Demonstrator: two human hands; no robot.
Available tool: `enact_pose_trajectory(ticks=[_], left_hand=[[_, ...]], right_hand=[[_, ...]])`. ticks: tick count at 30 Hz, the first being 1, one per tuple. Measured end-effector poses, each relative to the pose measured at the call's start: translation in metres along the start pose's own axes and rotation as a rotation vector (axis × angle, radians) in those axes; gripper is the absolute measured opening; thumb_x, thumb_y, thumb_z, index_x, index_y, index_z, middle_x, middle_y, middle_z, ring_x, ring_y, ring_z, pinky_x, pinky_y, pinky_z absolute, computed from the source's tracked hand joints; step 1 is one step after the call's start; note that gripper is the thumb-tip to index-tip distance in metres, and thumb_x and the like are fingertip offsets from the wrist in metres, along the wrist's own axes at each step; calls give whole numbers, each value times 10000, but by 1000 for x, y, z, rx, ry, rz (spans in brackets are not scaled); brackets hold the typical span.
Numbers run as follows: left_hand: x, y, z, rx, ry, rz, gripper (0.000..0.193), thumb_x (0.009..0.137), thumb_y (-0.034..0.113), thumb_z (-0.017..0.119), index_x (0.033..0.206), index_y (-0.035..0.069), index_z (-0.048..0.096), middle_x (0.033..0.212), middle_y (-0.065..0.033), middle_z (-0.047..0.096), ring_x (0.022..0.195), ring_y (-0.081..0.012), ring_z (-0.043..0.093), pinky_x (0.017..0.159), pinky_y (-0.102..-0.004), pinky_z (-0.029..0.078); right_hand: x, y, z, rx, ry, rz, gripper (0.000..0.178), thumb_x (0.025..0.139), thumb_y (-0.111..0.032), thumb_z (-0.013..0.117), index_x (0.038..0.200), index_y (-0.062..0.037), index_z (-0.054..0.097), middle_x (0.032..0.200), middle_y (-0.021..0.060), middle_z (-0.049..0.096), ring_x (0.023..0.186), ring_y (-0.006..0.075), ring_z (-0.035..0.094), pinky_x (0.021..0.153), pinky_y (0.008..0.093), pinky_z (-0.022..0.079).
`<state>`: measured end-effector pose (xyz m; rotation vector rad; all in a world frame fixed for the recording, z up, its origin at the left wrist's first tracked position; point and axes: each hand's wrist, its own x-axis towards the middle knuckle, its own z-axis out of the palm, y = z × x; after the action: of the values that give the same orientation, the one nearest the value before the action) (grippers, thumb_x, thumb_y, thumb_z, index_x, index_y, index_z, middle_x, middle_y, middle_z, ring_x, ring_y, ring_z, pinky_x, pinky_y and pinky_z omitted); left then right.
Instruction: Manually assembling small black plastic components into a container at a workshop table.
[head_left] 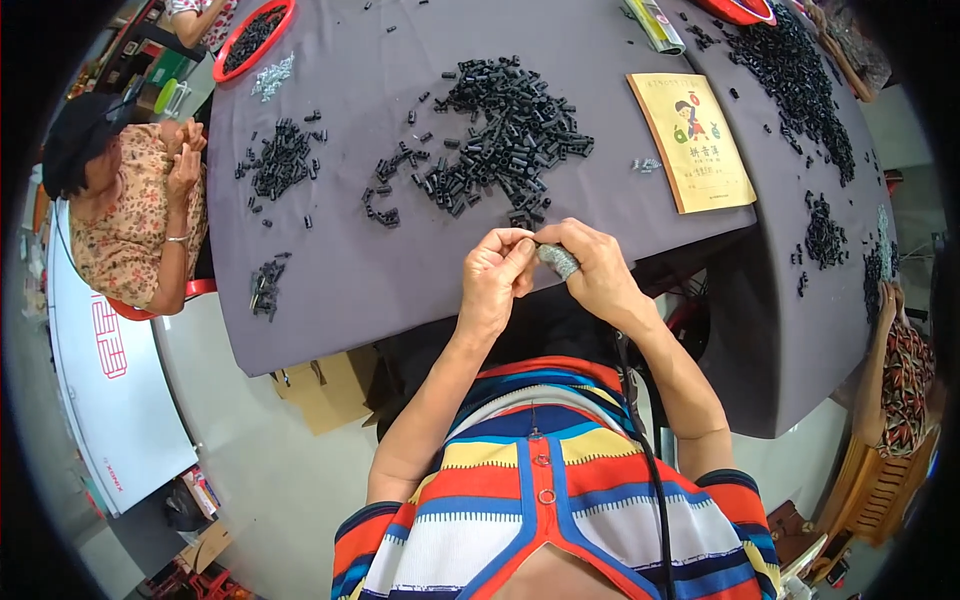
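Observation:
Close to the table's near edge, my left hand (493,282) and my right hand (598,268) meet with thumbs and fingertips pinched together. What sits between the fingertips is too small to make out. A silvery grey lump (558,261) shows at my right hand's fingers; whether it is held or wrapped round a finger I cannot tell. Just beyond my fingertips lie a few short black plastic tubes (525,215). They trail off a large heap of similar black tubes (510,130) on the grey-covered table (350,270).
At left are smaller piles of black pieces (282,160), (267,288), clear bits (273,77) and a red basin (255,40). A yellow booklet (690,145) lies at right. One person (130,200) sits at left; other people work around the tables. A cardboard box (325,390) stands below.

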<state>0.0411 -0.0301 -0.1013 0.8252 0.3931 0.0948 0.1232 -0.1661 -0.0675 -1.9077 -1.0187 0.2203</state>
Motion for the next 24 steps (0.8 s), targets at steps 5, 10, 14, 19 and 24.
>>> enact_pose_trajectory(ticks=[5,10,14,19,24], left_hand=[[-5,6,-6,-114,75,-27,116,883,108,585,963,24,575,738,-47,588,509,-59,467,451,-194,351],[-8,7,-8,-157,45,-26,143,881,120,588,992,32,586,779,-44,605,554,-72,482,486,-200,365],[-9,6,-9,-144,59,-15,144,876,114,593,994,30,589,769,-37,606,560,-72,489,491,-200,369],[-10,2,-8,-162,75,4,138,869,94,602,987,22,598,767,-42,603,542,-62,487,474,-190,358],[-10,2,-5,-180,74,-31,131,866,101,609,970,22,612,734,-20,584,534,-59,476,473,-190,355]], right_hand=[[-4,0,17,329,42,255,281,794,120,517,1048,7,563,849,85,649,777,147,633,702,245,493],[-7,5,30,491,188,291,283,743,168,484,947,8,598,795,84,668,763,144,653,692,250,508],[-9,-1,29,466,164,294,231,777,143,491,939,10,590,785,79,662,748,133,646,683,248,507],[-7,-12,31,500,216,373,179,794,123,507,907,5,582,761,66,641,717,130,626,654,246,498],[-9,-5,35,380,228,269,172,785,124,529,888,-3,586,812,66,606,728,129,590,652,244,476]])
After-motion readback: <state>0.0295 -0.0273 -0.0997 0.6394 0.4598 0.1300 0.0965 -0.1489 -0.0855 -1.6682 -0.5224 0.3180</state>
